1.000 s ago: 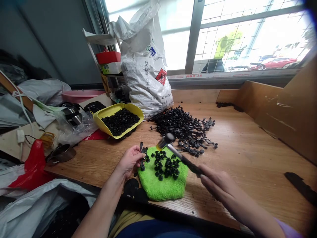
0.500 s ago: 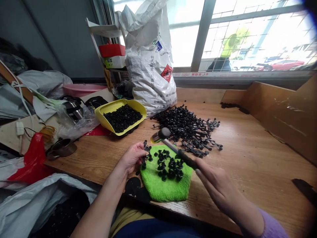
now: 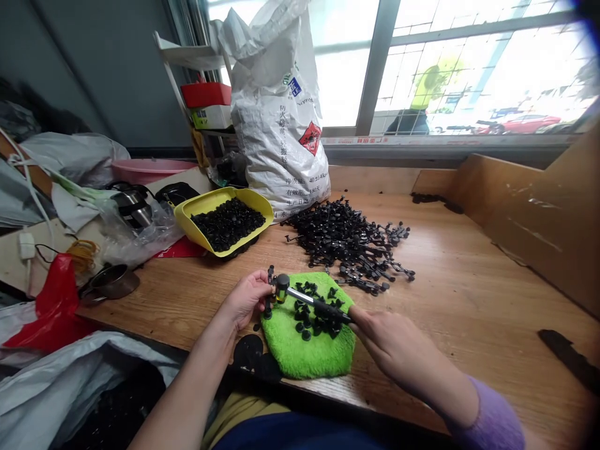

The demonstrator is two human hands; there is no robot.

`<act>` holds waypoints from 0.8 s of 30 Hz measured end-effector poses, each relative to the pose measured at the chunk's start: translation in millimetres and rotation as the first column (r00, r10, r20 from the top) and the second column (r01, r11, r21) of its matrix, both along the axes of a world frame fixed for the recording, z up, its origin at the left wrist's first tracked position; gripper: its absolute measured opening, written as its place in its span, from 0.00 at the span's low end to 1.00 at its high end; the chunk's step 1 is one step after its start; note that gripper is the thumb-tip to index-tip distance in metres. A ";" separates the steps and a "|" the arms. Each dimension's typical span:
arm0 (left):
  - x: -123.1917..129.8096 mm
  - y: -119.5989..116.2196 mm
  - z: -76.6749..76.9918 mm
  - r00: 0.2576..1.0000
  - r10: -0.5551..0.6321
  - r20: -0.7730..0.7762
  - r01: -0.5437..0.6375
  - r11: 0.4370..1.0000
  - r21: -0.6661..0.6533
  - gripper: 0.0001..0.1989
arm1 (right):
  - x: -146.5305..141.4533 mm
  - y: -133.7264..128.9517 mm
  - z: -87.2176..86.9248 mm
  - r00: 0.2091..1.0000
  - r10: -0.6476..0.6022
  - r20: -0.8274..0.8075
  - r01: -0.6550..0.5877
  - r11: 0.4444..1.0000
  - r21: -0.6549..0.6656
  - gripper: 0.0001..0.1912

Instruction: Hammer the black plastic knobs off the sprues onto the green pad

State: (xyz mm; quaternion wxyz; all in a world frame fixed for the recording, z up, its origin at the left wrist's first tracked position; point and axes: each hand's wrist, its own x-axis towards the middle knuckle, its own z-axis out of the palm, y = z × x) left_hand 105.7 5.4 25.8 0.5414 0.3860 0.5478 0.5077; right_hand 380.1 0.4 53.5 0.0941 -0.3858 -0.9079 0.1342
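My right hand (image 3: 387,334) is closed round the black grip of a small hammer (image 3: 300,297). The hammer's head is down at the left side of a green cloth (image 3: 307,362), right beside the fingers of my left hand. My left hand (image 3: 250,298) pinches a black plastic part (image 3: 268,305) with round ends, over the cloth's left edge. The hammer head hides some of that part, and I cannot tell whether they touch. Several loose black mushroom-shaped pieces (image 3: 306,335) lie on the cloth under the hammer's handle.
Behind the cloth spreads a heap of joined black parts (image 3: 337,237). A yellow scoop (image 3: 187,219) full of small black pieces sits at the left, near a metal cup (image 3: 115,282). A big white sack (image 3: 281,137) stands by the window, and a cardboard panel (image 3: 539,206) borders the right.
The hammer has swung down and left, from raised above the cloth to beside my left fingers. My left hand keeps its pinch on the black part. The view has shifted slightly.
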 end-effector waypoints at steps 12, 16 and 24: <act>-7.0 -2.5 -7.2 0.999 -0.004 0.039 0.005 1.000 -0.006 0.12 | 18.9 -2.2 8.4 0.887 -0.119 -0.447 0.047 0.984 -0.169 0.13; -6.3 -2.2 -5.1 0.999 -0.021 0.045 0.021 1.000 -0.010 0.12 | 14.1 -6.2 8.1 0.905 -0.081 -0.417 0.033 0.992 -0.119 0.12; -5.9 0.0 -5.7 0.999 -0.007 0.044 0.008 1.000 -0.011 0.12 | -9.3 -2.3 -0.1 0.999 -0.041 -0.011 0.041 0.996 0.078 0.10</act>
